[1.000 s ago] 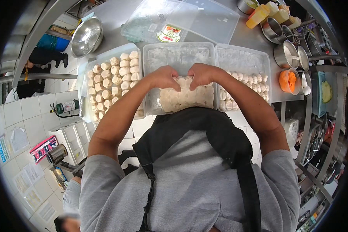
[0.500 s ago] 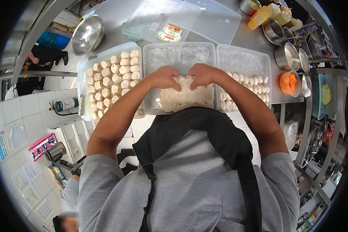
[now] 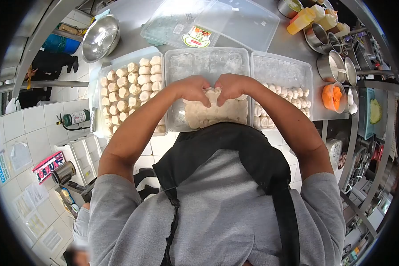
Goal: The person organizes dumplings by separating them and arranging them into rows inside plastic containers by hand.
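In the middle clear tub [image 3: 208, 57] lies a mass of pale dough pieces [image 3: 215, 113], pressed against one another. My left hand [image 3: 195, 90] is closed on the dough at its far edge, the thumb pointing inward. Opposite it, my right hand [image 3: 229, 88] is closed on the same part of the dough, its thumb close to the left one. A bit of dough shows between both hands. To the left, a tub holds rows of rounded dough pieces [image 3: 133, 88]; to the right, another tub [image 3: 281, 66] holds smaller white pieces [image 3: 292, 94], partly behind my right forearm.
Clear lids [image 3: 239, 22] lie on the metal table behind the tubs. A steel bowl [image 3: 100, 38] stands at the back left. Squeeze bottles [image 3: 301, 21], steel pots [image 3: 330, 66] and an orange-filled container [image 3: 334, 96] are at the right. Parts of other people show at the left.
Both hands stay on the dough, with the thumbs slightly lower. The view has shifted a little, so the table items appear slightly farther right.
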A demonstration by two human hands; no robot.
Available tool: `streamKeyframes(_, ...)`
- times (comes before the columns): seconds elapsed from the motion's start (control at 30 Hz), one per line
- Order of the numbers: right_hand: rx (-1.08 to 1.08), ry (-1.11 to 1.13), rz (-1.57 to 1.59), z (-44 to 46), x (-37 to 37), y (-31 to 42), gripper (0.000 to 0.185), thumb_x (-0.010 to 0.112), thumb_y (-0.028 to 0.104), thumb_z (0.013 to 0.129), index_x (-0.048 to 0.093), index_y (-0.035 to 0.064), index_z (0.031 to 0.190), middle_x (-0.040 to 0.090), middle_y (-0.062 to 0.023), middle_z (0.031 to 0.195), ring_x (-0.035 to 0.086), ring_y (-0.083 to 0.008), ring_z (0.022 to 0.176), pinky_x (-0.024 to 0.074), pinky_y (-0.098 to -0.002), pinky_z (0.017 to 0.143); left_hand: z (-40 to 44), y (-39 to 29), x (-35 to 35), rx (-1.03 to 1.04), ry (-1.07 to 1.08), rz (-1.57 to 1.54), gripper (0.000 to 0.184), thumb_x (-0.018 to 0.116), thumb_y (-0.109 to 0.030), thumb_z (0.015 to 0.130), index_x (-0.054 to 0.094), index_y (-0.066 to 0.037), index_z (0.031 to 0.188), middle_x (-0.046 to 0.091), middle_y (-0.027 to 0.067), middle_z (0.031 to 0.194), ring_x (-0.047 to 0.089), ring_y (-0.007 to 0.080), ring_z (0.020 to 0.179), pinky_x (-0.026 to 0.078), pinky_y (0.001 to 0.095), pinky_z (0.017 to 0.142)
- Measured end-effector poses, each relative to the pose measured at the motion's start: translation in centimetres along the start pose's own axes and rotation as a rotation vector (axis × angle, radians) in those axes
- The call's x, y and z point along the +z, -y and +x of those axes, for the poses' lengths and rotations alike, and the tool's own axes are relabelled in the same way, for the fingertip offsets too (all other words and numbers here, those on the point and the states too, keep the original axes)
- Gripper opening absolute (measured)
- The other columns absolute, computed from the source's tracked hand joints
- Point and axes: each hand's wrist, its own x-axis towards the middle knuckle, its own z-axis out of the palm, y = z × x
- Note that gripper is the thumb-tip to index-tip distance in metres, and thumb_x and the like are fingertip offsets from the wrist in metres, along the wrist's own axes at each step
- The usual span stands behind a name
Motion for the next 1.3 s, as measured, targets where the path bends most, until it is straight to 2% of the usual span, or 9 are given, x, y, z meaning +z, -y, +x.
streamKeyframes(0.17, 0.048, -0.076, -0.022, 0.4, 0.7, -0.2, 0.051, 0.089, 0.04, 0.068, 0.083, -0.0004, 0.097, 0.079, -0.0185, 0.092, 0.076, -0.0337, 0.086, 0.0591, -0.0449, 0.077, 0.5, -0.4, 0.3, -0.031, -0.047, 0.1, 0.046, 0.094, -0.032, 0.069, 0.08, 0.0, 0.099, 0.076, 0.0095, 0.081, 0.071, 0.0224, 0.076, 0.054, 0.0387, 0.071)
streamKeyframes(0.27, -0.015, -0.087, -0.093, 1.5, 1.3, -1.3, 0.055, 0.091, 0.043, 0.069, 0.082, 0.0, 0.103, 0.08, -0.018, 0.096, 0.077, -0.0321, 0.091, 0.0605, -0.0445, 0.077, 0.6, 0.0, 0.7, 0.0, -0.099, 0.13, 0.05, 0.094, -0.03, 0.07, 0.08, 0.0, 0.108, 0.077, 0.011, 0.088, 0.072, 0.022, 0.081, 0.055, 0.0383, 0.075)
streamKeyframes(0.37, -0.03, 0.031, -0.092, 2.4, -0.2, -2.9, 0.062, 0.095, 0.037, 0.07, 0.078, 0.0016, 0.117, 0.08, -0.0151, 0.107, 0.077, -0.0298, 0.102, 0.0581, -0.0433, 0.086, 0.9, 1.3, 0.3, 0.05, -0.083, 0.039, 0.055, 0.094, -0.028, 0.073, 0.078, -0.002, 0.118, 0.079, 0.0118, 0.099, 0.073, 0.0218, 0.088, 0.056, 0.0377, 0.08)
streamKeyframes(0.47, 0.058, 0.155, 0.124, 2.2, -0.8, -4.9, 0.062, 0.094, 0.035, 0.072, 0.076, 0.0038, 0.123, 0.081, -0.0123, 0.11, 0.075, -0.0276, 0.102, 0.0574, -0.0416, 0.087, 1.4, 2.6, -0.8, 0.005, 0.092, -0.139, 0.057, 0.094, -0.026, 0.075, 0.077, -0.002, 0.123, 0.079, 0.0108, 0.106, 0.073, 0.022, 0.091, 0.056, 0.0377, 0.084)
streamKeyframes(0.57, 0.0, 0.147, 0.171, 1.8, 0.0, -5.4, 0.058, 0.093, 0.032, 0.073, 0.077, 0.0061, 0.123, 0.081, -0.0093, 0.108, 0.075, -0.0253, 0.1, 0.0569, -0.0402, 0.086, 1.0, 2.7, -1.8, -0.018, 0.206, 0.031, 0.056, 0.094, -0.028, 0.073, 0.078, -0.002, 0.12, 0.08, 0.0093, 0.103, 0.073, 0.0225, 0.092, 0.056, 0.0387, 0.083)
streamKeyframes(0.67, -0.01, 0.119, 0.198, 0.6, 0.2, -4.4, 0.055, 0.091, 0.031, 0.073, 0.077, 0.0063, 0.121, 0.081, -0.0093, 0.106, 0.074, -0.0248, 0.098, 0.0566, -0.0401, 0.086, 0.5, 1.6, -2.4, -0.132, 0.24, 0.121, 0.055, 0.095, -0.031, 0.07, 0.08, -0.002, 0.114, 0.08, 0.01, 0.1, 0.073, 0.024, 0.091, 0.056, 0.0399, 0.083)
streamKeyframes(0.87, -0.034, -0.068, 0.089, -0.7, 1.1, -3.1, 0.053, 0.089, 0.03, 0.073, 0.078, 0.0046, 0.117, 0.081, -0.0151, 0.105, 0.075, -0.0309, 0.099, 0.0572, -0.043, 0.088, -0.3, 1.4, -1.8, -0.157, 0.135, 0.158, 0.052, 0.097, -0.032, 0.067, 0.081, -0.002, 0.107, 0.08, 0.0125, 0.095, 0.074, 0.0268, 0.089, 0.056, 0.0411, 0.081)
streamKeyframes(1.17, -0.026, -0.127, -0.002, -0.9, 1.4, -2.6, 0.057, 0.089, 0.034, 0.071, 0.078, 0.004, 0.118, 0.079, -0.0207, 0.111, 0.074, -0.0387, 0.108, 0.0578, -0.0471, 0.094, -0.8, 0.9, -1.4, -0.145, 0.072, 0.185, 0.052, 0.097, -0.031, 0.065, 0.082, -0.002, 0.105, 0.08, 0.0144, 0.094, 0.075, 0.0296, 0.089, 0.057, 0.043, 0.081)
streamKeyframes(1.3, -0.033, -0.154, -0.03, -1.1, 1.6, -2.5, 0.059, 0.088, 0.034, 0.073, 0.076, 0.0032, 0.122, 0.078, -0.022, 0.115, 0.073, -0.0405, 0.112, 0.0573, -0.0482, 0.097, -1.1, 0.7, -1.1, -0.123, 0.002, 0.223, 0.052, 0.097, -0.031, 0.065, 0.082, -0.001, 0.105, 0.08, 0.0187, 0.097, 0.076, 0.0343, 0.092, 0.058, 0.0445, 0.083)
